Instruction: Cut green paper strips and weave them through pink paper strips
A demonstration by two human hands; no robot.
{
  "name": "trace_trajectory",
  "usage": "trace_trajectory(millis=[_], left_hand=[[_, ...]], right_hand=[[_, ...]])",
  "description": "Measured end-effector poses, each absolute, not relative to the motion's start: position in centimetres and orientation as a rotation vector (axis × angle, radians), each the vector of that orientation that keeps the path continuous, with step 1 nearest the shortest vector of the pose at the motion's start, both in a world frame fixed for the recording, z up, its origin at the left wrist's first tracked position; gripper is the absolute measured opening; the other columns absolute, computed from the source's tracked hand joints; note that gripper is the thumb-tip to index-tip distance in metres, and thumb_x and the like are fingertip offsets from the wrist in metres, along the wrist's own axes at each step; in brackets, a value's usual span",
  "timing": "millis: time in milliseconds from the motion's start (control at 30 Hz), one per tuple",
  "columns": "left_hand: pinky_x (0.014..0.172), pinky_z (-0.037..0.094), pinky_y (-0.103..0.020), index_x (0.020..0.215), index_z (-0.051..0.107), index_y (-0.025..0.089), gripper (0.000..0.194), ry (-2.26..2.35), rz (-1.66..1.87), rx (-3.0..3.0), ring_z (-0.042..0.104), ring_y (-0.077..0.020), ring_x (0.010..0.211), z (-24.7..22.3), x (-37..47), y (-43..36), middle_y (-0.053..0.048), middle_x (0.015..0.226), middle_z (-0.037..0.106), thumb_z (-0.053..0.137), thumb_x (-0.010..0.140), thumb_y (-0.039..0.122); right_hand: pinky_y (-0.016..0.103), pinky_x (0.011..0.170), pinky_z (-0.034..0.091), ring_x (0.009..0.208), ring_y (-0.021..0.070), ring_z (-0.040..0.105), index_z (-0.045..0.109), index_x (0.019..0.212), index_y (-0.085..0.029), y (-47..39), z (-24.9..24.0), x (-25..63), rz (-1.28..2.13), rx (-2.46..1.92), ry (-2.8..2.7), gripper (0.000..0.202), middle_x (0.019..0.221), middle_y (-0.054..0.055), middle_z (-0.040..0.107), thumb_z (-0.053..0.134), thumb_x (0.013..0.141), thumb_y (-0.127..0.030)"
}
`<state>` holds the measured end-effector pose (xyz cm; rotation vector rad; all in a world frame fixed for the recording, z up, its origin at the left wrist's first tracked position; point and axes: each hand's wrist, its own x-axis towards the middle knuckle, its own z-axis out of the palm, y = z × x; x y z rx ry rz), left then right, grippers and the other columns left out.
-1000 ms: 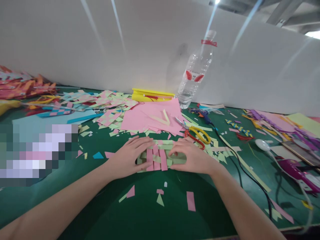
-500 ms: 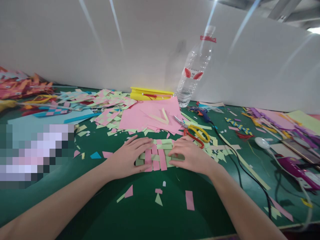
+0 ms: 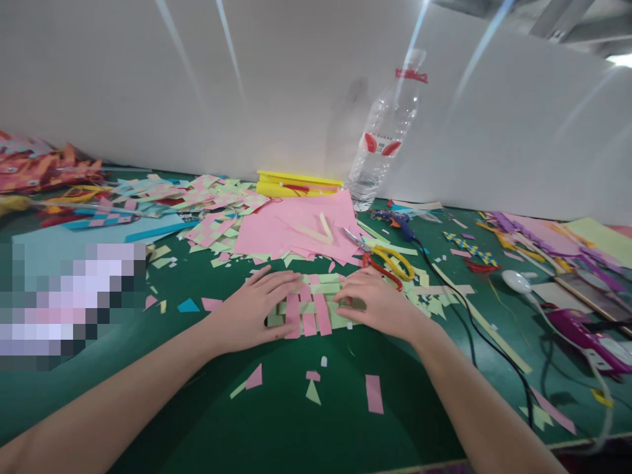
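A small mat of woven pink and pale green paper strips [image 3: 307,307] lies flat on the green table. My left hand [image 3: 251,309] rests over its left end, fingers stretched out along the top and thumb along the lower edge. At the right end, my right hand [image 3: 378,299] curls its fingers, with thumb and index tips close together on the green strips; the exact contact there is partly hidden. Just beyond my right hand lie scissors [image 3: 392,262] with yellow and red handles. A pink sheet [image 3: 296,227] bearing pale strips lies behind the mat.
A clear bottle [image 3: 382,131] leans near the white partition [image 3: 222,85], beside a yellow folded piece [image 3: 299,184]. Woven scraps [image 3: 197,197] pile up at back left. A blue glue gun [image 3: 402,227] trails a black cord on the right, near a purple device [image 3: 585,336]. Offcuts [image 3: 374,394] lie nearer me.
My right hand has shifted very slightly to the right along the woven strips, and a small white scrap shows beside its thumb. My left hand stays in place.
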<state>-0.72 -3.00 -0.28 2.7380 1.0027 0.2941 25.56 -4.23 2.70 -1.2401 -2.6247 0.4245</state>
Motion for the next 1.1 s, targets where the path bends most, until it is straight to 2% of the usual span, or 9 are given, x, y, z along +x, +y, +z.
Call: trace_trajectory(millis=[200, 367, 467, 633, 900, 1100], left_hand=[[0.11, 0.017, -0.046, 0.138, 0.031, 0.025, 0.062, 0.992, 0.311, 2.741, 0.034, -0.0247, 0.13, -0.4, -0.8, -3.0, -0.006, 0.143, 0.039, 0.043, 0.086, 0.056], [0.11, 0.017, -0.047, 0.139, 0.032, 0.025, 0.06, 0.973, 0.373, 2.797, 0.032, -0.0256, 0.132, -0.2, -0.7, -3.2, -0.006, 0.142, 0.041, 0.042, 0.087, 0.055], [0.112, 0.01, -0.046, 0.141, 0.028, 0.026, 0.059, 0.857, 0.371, 2.859, 0.028, -0.0245, 0.134, 0.4, -0.4, -3.6, -0.004, 0.144, 0.038, 0.041, 0.089, 0.052], [0.113, 0.001, -0.045, 0.143, 0.022, 0.028, 0.061, 0.573, 0.247, 2.845, 0.023, -0.0229, 0.137, 1.0, 0.3, -4.4, -0.002, 0.145, 0.036, 0.043, 0.09, 0.049], [0.113, 0.004, -0.046, 0.141, 0.028, 0.032, 0.062, 0.481, 0.23, 2.775, 0.025, -0.024, 0.135, 1.2, 0.3, -4.7, 0.0, 0.14, 0.043, 0.051, 0.086, 0.049], [0.113, 0.0, -0.046, 0.141, 0.03, 0.029, 0.06, 0.486, 0.186, 2.798, 0.017, -0.0247, 0.138, 1.3, 0.4, -4.7, 0.0, 0.142, 0.04, 0.047, 0.087, 0.051]], right_hand=[[0.037, 0.085, 0.034, 0.083, 0.0185, 0.056, 0.065, 0.083, -0.02, -4.2, 2.9, 25.3, 0.527, -1.315, -2.558, 0.012, 0.081, 0.002, 0.065, 0.058, 0.083, -0.03], [0.031, 0.069, 0.039, 0.073, 0.0157, 0.052, 0.064, 0.08, -0.019, -4.2, 2.4, 25.1, 0.626, -1.39, -2.464, 0.013, 0.074, 0.001, 0.061, 0.056, 0.083, -0.028], [0.026, 0.06, 0.038, 0.067, 0.0137, 0.051, 0.064, 0.08, -0.018, -4.3, 2.3, 24.9, 0.708, -1.439, -2.394, 0.013, 0.073, 0.002, 0.059, 0.056, 0.082, -0.027], [0.024, 0.055, 0.037, 0.06, 0.0114, 0.048, 0.062, 0.076, -0.017, -4.4, 2.5, 24.7, 0.767, -1.487, -2.324, 0.012, 0.067, 0.0, 0.056, 0.055, 0.081, -0.025], [0.024, 0.055, 0.039, 0.06, 0.0114, 0.049, 0.059, 0.076, -0.018, -4.6, 2.2, 24.8, 0.838, -1.47, -2.253, 0.01, 0.069, 0.001, 0.057, 0.053, 0.08, -0.024], [0.026, 0.064, 0.042, 0.069, 0.0126, 0.053, 0.06, 0.075, -0.019, -4.9, 2.7, 24.6, 0.811, -1.405, -2.248, 0.008, 0.079, 0.002, 0.061, 0.054, 0.08, -0.021]])
